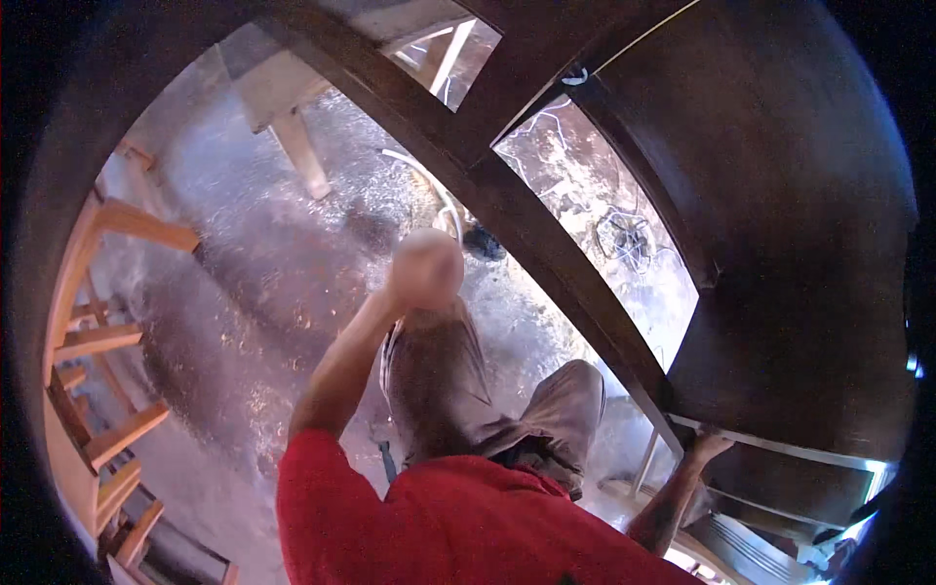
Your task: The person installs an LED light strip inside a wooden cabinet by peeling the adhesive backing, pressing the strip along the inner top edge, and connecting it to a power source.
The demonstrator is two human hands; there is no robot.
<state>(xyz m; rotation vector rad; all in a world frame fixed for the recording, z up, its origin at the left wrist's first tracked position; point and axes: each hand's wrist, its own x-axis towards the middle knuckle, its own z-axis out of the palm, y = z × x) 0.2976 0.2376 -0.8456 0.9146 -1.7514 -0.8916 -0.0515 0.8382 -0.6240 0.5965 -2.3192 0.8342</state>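
Observation:
My left hand (426, 268) is stretched out over my bent knee, above the floor. It is too smeared to make out its fingers or anything in them. On the right, my right hand (710, 446) is closed over the lower edge of a large dark wooden furniture frame (570, 283). This frame has a long curved-looking beam, a crosspiece and a broad dark panel (799, 244). Openings between the beams show the floor behind.
Light brown wooden furniture with several legs or rungs (102, 341) lies along the left. A pale wooden leg (297, 156) stands at the upper left. A white hose or cable (429, 180) and tangled wire (624, 239) lie on the stained floor (263, 302).

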